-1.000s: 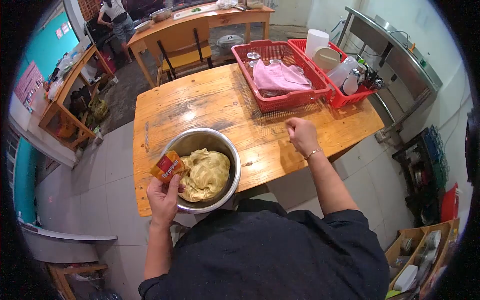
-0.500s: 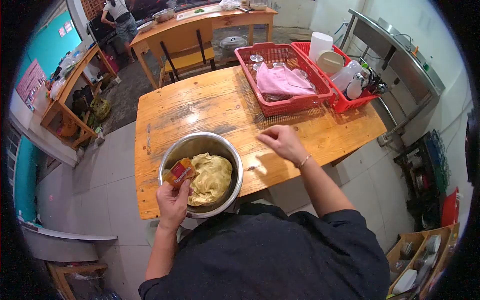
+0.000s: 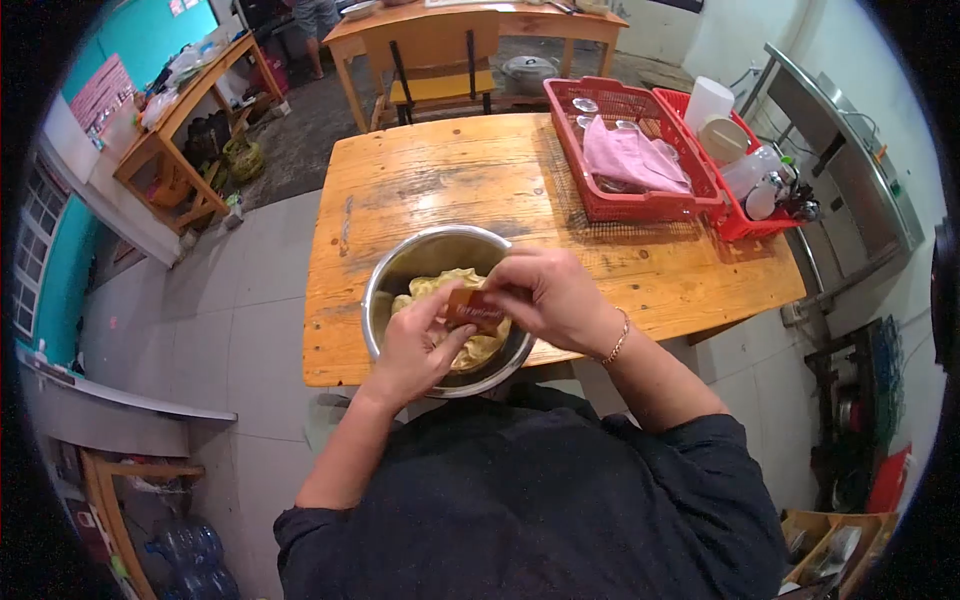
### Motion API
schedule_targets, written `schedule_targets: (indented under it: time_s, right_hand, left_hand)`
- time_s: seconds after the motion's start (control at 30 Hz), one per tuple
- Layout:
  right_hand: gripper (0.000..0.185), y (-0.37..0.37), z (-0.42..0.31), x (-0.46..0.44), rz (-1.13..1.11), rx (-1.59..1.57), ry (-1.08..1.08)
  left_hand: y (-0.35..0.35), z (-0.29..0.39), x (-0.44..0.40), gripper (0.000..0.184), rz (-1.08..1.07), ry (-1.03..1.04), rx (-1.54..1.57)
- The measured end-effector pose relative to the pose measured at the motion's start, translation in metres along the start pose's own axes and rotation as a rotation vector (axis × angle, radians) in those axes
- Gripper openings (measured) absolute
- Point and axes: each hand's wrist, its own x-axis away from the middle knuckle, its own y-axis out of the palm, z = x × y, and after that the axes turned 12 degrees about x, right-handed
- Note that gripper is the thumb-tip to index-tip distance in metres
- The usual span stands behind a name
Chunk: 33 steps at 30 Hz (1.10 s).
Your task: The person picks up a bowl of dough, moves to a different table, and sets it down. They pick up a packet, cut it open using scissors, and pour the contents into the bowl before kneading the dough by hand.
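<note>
A small orange and red packet is held over the bowl between both hands. My left hand pinches its left side, fingers closed on it. My right hand, with a bracelet at the wrist, grips the packet's right end between thumb and fingers. Below them the steel bowl stands near the front edge of the wooden table. Pale yellow dough fills much of the bowl, partly hidden by the hands and the packet.
A red basket with a pink cloth and glasses stands at the table's back right. Beside it is a second red basket with utensils. A chair stands behind the table. Part of a person shows at the top.
My right hand has come left from beside the bowl and taken hold of the packet. My left hand has moved the packet right, over the dough. The view has shifted.
</note>
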Motion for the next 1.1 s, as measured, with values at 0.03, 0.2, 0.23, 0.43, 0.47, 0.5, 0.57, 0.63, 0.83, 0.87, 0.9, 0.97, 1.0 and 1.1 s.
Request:
schedule_targets:
  time_s: [0.03, 0.2, 0.23, 0.43, 0.47, 0.5, 0.57, 0.63, 0.83, 0.87, 0.9, 0.97, 1.0, 1.1]
  right_hand:
    - [0.010, -0.002, 0.000, -0.002, 0.028, 0.060, 0.064]
    - [0.011, 0.012, 0.031, -0.016, 0.118, 0.277, 0.301]
    - [0.012, 0.022, 0.038, -0.017, 0.122, 0.321, 0.308]
    - [0.021, 0.060, 0.056, -0.020, -0.080, 0.450, 0.442]
    - [0.022, 0.060, 0.056, -0.021, -0.095, 0.449, 0.471]
    - [0.023, 0.058, 0.054, -0.023, -0.111, 0.449, 0.502]
    - [0.027, 0.051, 0.052, -0.024, -0.154, 0.432, 0.549]
    - [0.034, 0.040, 0.050, -0.023, -0.201, 0.403, 0.581]
    - [0.044, 0.040, 0.065, -0.010, -0.156, 0.367, 0.626]
    - [0.045, 0.042, 0.070, -0.008, -0.126, 0.365, 0.633]
    - [0.047, 0.043, 0.074, -0.006, -0.086, 0.380, 0.635]
    - [0.051, 0.038, 0.085, -0.003, -0.103, 0.324, 0.665]
    - [0.053, 0.034, 0.089, -0.001, -0.112, 0.294, 0.680]
    - [0.049, 0.018, 0.099, 0.007, -0.052, 0.278, 0.681]
  left_hand:
    - [0.000, -0.007, 0.000, 0.060, 0.048, 0.040, -0.073]
    - [-0.022, -0.012, 0.013, 0.083, 0.194, 0.157, -0.453]
    - [-0.026, -0.005, 0.018, 0.091, 0.184, 0.164, -0.521]
    - [-0.015, -0.009, 0.051, 0.128, -0.008, 0.158, -0.689]
    - [-0.011, -0.015, 0.054, 0.131, -0.023, 0.160, -0.708]
    - [-0.009, -0.021, 0.056, 0.130, -0.027, 0.147, -0.706]
    - [-0.007, -0.026, 0.056, 0.131, -0.018, 0.148, -0.730]
    - [-0.005, -0.029, 0.053, 0.131, -0.014, 0.166, -0.747]
    - [0.000, -0.038, 0.034, 0.131, 0.028, 0.192, -0.777]
    - [0.002, -0.043, 0.028, 0.131, 0.041, 0.203, -0.780]
    - [0.003, -0.046, 0.022, 0.130, 0.054, 0.213, -0.783]
    - [0.006, -0.047, 0.010, 0.130, 0.065, 0.204, -0.766]
    - [0.007, -0.048, 0.005, 0.130, 0.069, 0.197, -0.758]
    - [0.013, -0.053, -0.010, 0.131, 0.113, 0.188, -0.806]
